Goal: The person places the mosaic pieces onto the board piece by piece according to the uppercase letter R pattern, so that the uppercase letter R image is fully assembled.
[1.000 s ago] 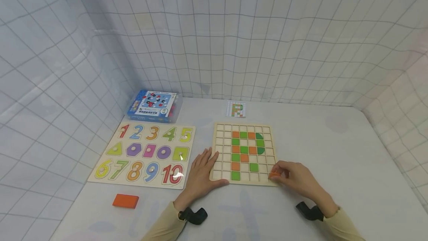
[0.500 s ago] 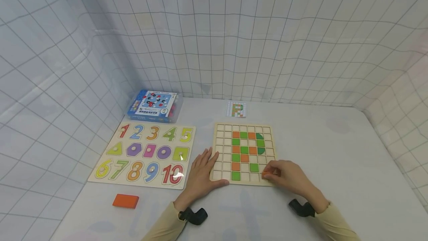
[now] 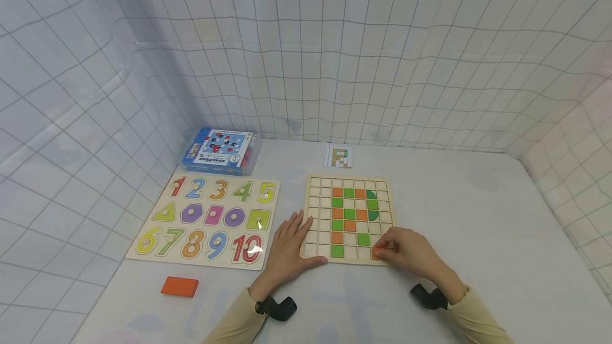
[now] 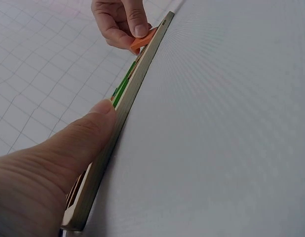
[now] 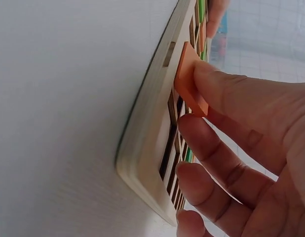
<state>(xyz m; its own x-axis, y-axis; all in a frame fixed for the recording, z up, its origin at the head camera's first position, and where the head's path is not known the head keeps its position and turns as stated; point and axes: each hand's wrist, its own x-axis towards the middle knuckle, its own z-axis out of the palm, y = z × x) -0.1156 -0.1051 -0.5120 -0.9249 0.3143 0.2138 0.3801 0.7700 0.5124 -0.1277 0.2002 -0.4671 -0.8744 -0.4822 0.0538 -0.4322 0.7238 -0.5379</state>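
A wooden grid board (image 3: 311,248) lies in front of me with green and orange square tiles and dark green rounded ones set in its cells. My right hand (image 3: 411,251) pinches an orange square tile (image 5: 188,79) between thumb and fingers at the board's near right corner. In the right wrist view that tile is tilted, one edge down at the grid cells. My left hand (image 3: 289,251) rests with spread, straight fingers on the board's left edge, its thumb (image 4: 95,123) along the near edge.
Left of the grid board lies a number and shape puzzle board (image 3: 220,263), with a blue boxed set (image 3: 220,150) behind it. An orange block (image 3: 179,286) lies nearer me. A small pattern card (image 3: 337,155) sits beyond the grid board.
My right hand has moved left with the orange tile, from the board's right edge to over a cell in the near row, and tipped it flatter. The left hand has stayed still.
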